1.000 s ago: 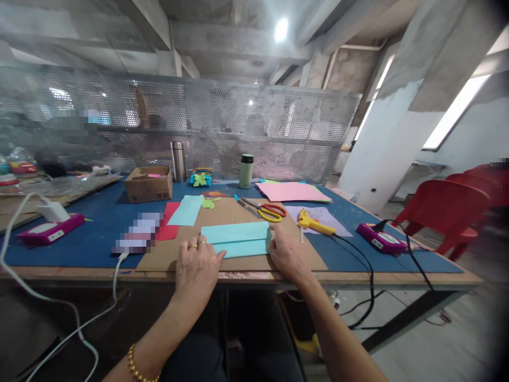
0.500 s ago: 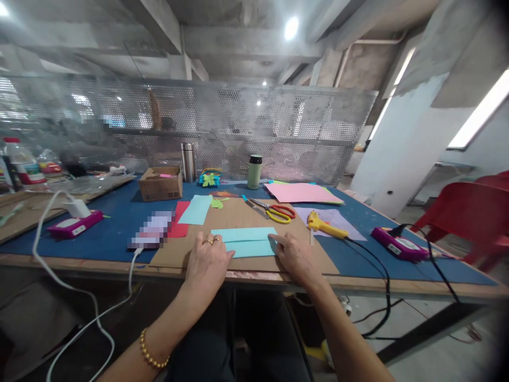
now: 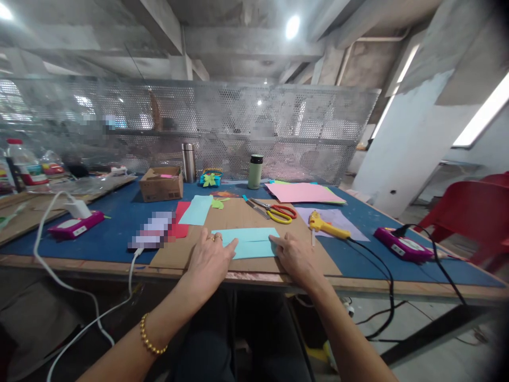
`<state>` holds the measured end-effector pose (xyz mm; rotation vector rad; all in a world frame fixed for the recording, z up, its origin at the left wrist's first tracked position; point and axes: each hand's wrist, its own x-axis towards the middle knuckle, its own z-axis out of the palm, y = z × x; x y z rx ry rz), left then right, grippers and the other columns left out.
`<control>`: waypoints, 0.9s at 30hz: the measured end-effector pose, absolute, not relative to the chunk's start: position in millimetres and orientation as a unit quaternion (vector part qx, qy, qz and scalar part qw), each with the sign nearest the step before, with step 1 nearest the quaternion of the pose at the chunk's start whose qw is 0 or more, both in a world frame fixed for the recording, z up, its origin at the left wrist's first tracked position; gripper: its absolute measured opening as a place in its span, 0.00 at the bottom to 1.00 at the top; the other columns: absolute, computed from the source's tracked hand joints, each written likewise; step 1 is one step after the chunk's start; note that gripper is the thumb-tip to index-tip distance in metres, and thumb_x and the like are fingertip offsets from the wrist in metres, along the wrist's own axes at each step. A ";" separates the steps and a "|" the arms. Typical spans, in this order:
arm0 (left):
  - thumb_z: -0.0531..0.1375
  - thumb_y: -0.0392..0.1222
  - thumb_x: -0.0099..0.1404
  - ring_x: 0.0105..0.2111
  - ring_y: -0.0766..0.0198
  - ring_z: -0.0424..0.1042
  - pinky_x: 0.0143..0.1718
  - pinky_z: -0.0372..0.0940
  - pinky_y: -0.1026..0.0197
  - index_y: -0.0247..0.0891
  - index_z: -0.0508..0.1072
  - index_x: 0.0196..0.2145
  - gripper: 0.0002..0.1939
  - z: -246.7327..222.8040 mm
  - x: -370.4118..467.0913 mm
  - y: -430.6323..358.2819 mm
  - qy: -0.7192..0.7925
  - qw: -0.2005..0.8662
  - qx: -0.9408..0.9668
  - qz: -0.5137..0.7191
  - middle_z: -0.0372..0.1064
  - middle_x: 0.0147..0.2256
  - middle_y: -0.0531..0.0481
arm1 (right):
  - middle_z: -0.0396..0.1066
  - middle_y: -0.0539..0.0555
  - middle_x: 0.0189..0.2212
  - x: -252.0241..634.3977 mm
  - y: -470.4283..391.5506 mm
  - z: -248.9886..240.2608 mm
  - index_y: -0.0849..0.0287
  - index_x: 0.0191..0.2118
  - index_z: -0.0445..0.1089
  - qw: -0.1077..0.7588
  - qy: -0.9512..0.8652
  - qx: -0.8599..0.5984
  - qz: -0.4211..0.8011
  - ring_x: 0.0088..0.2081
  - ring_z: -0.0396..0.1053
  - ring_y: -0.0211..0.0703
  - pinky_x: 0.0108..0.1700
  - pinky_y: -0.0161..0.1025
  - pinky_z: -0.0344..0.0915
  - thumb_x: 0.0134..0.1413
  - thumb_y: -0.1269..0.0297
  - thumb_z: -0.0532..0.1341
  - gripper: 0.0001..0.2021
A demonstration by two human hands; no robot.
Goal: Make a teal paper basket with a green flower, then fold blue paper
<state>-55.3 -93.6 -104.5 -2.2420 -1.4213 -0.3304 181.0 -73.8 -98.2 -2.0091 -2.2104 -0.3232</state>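
Note:
A folded light blue paper (image 3: 254, 248) lies on the brown cardboard sheet near the table's front edge, with a crease line running across it. My left hand (image 3: 210, 259) holds its left end, thumb side on top of the paper and ringed fingers bent at the edge. At the right end, my right hand (image 3: 296, 257) holds the paper with the index finger pressing along the fold and the other fingers curled. The undersides of both hands are hidden. Beyond the paper lie scissors (image 3: 281, 213) with red and yellow handles, beside a craft knife (image 3: 256, 207).
A yellow glue gun (image 3: 329, 227) rests on purple paper at right, its black cable trailing off the table. At left are a phone (image 3: 153, 231) with a white cable and red paper. Farther back stand a cardboard box (image 3: 161, 185), steel flask (image 3: 189, 163), green cup (image 3: 255, 172) and pink sheets (image 3: 298, 192).
My left thumb side has slid up from the lower part of the paper toward the fold. The raised flap looks flatter. My right hand stays almost in place.

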 end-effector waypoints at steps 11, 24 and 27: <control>0.57 0.31 0.69 0.49 0.51 0.73 0.54 0.59 0.48 0.37 0.76 0.43 0.09 -97.5 -56.8 -77.5 -0.427 0.162 -0.882 -0.116 0.75 0.49 0.38 | 0.72 0.58 0.40 189.9 -70.6 -107.3 0.48 0.51 0.81 0.177 -0.746 -0.631 -0.120 0.40 0.68 0.47 0.41 0.40 0.57 0.65 0.70 0.57 0.17; 0.49 0.27 0.68 0.53 0.52 0.73 0.51 0.67 0.50 0.38 0.73 0.57 0.24 -138.2 -75.4 -64.2 -0.372 0.156 -0.886 -0.230 0.73 0.55 0.37 | 0.72 0.53 0.38 218.0 -62.4 -106.2 0.57 0.47 0.73 0.231 -0.768 -0.594 0.066 0.39 0.69 0.44 0.41 0.39 0.60 0.65 0.68 0.56 0.10; 0.50 0.39 0.74 0.56 0.51 0.71 0.54 0.67 0.50 0.36 0.72 0.59 0.20 -144.2 -79.5 -63.0 -0.360 0.168 -0.887 -0.234 0.71 0.59 0.37 | 0.71 0.51 0.35 218.5 -61.9 -108.8 0.57 0.42 0.70 0.261 -0.744 -0.606 0.104 0.37 0.68 0.43 0.39 0.40 0.60 0.62 0.68 0.59 0.04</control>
